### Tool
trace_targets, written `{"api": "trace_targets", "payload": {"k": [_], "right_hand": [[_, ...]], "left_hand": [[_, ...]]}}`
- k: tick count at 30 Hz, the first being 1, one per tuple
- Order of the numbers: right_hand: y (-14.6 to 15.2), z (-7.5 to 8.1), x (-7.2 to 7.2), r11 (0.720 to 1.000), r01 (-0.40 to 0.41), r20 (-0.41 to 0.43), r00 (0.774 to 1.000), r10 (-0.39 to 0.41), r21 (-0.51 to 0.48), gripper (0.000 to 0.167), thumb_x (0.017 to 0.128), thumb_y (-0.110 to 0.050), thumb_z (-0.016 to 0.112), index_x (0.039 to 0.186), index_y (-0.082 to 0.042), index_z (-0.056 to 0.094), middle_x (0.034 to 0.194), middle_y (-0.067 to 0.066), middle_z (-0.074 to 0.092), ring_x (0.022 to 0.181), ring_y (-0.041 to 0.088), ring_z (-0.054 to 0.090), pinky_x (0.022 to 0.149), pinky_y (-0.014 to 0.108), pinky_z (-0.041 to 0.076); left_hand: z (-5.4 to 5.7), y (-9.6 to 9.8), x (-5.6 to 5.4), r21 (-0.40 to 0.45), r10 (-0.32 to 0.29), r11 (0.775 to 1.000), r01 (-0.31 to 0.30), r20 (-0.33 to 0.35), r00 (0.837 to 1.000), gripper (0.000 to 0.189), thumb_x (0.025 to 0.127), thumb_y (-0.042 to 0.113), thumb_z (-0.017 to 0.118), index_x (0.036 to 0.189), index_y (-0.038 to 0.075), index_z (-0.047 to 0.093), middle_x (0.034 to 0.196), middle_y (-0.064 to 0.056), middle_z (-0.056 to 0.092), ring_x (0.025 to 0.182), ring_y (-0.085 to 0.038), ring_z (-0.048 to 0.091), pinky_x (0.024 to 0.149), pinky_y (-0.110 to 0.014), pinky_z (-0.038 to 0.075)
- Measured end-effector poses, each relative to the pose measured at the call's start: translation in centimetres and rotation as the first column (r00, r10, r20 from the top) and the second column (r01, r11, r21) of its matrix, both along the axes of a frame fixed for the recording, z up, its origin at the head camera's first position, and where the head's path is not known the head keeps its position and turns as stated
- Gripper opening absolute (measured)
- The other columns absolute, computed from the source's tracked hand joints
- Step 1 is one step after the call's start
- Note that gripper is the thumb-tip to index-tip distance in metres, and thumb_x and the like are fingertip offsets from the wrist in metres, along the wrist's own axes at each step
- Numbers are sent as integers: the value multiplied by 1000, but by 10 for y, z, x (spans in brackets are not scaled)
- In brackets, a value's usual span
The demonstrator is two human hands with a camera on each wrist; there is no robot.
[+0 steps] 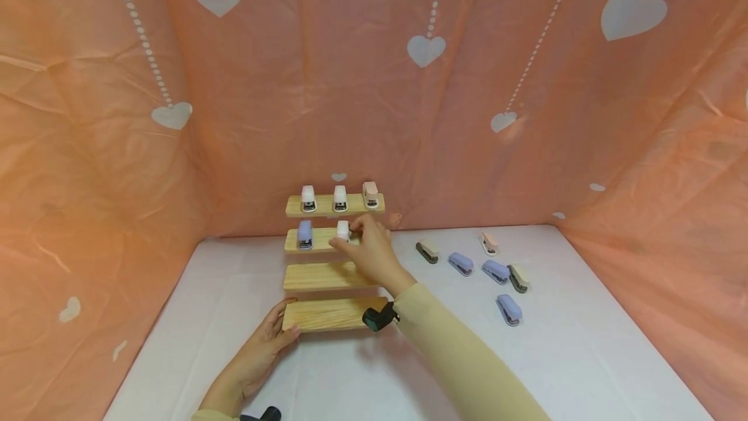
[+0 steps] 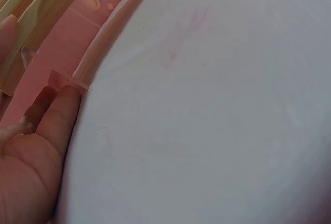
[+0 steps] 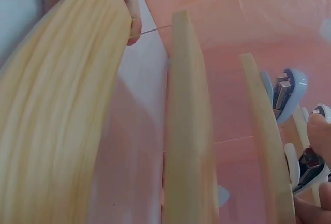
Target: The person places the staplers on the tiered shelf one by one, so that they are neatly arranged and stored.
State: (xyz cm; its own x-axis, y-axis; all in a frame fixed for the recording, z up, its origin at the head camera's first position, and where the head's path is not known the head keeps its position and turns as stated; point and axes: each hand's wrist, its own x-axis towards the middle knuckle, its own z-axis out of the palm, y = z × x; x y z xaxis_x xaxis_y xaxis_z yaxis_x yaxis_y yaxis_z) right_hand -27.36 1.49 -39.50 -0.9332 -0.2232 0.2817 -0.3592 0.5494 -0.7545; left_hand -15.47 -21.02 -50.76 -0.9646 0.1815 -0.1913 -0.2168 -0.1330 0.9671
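A tiered wooden stand [image 1: 327,315] with narrow shelves stands on the white table. My right hand [image 1: 376,255] pinches a small white stapler [image 1: 342,230] between thumb and fingers at the second shelf from the top. To its left on that shelf is a purple stapler [image 1: 305,234], seen side-on in the right wrist view. Two white staplers [image 1: 308,199] and a pink stapler [image 1: 371,195] line the top shelf. My left hand [image 1: 265,343] grips the left end of the lowest shelf, thumb at its front. The two lower shelves bear no stapler in the visible parts.
Right of the stand, loose staplers lie on the table: several purple ones [image 1: 497,271], two dark ones with pale tops [image 1: 427,251] and a pink one [image 1: 489,244]. An orange curtain [image 1: 362,96] with white hearts hangs behind and along both sides.
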Motion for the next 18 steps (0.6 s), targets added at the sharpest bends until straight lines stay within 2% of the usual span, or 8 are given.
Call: {"api": "trace_targets", "payload": {"k": [11, 18], "right_hand": [[-1, 1, 0, 1000, 9, 5, 1000, -9, 14, 45, 83, -49, 73, 100, -15, 49, 94, 2, 54, 90, 19, 45, 90, 38, 30], [7, -2, 4, 1000, -2, 58, 998, 3, -17, 48, 83, -51, 72, 109, -16, 52, 109, -1, 57, 107, 22, 48, 95, 39, 39]], "left_hand": [[-1, 0, -1, -3, 1, 1000, -1, -3, 1000, 71, 93, 13, 63, 151, 18, 22, 160, -16, 5, 145, -32, 9, 114, -51, 19], [0, 2, -1, -16, 9, 1000, -9, 3, 1000, 72, 93, 14, 63, 151, 16, 20, 160, -18, 6, 145, -34, 8, 114, -50, 20]]}}
